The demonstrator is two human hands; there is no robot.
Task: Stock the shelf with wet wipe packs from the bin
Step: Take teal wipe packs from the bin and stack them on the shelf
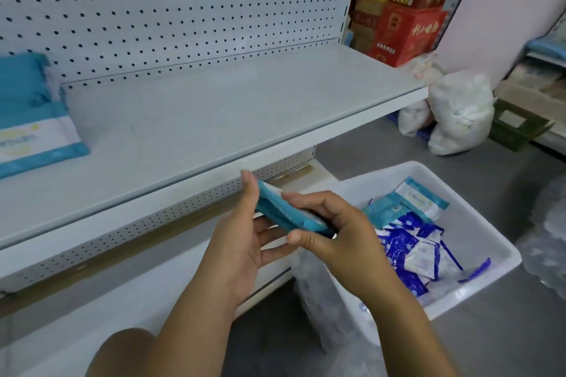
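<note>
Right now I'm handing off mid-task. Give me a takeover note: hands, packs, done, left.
Left hand: grips the held pack at its far end, thumb on top.
Right hand: grips the same pack at its near end.
The held pack is in the air below the shelf front edge, beside the bin.
Done: shelved packs lie at the shelf's left end; count unclear.
Left: place this one, then the teal packs and blue packs in the bin.

The grey metal shelf (214, 107) carries one teal wet wipe pack (30, 119) at its left end. On the grey floor (505, 330), right of the shelf, stand a white bin (490, 232) and white plastic bags (459, 113).
</note>
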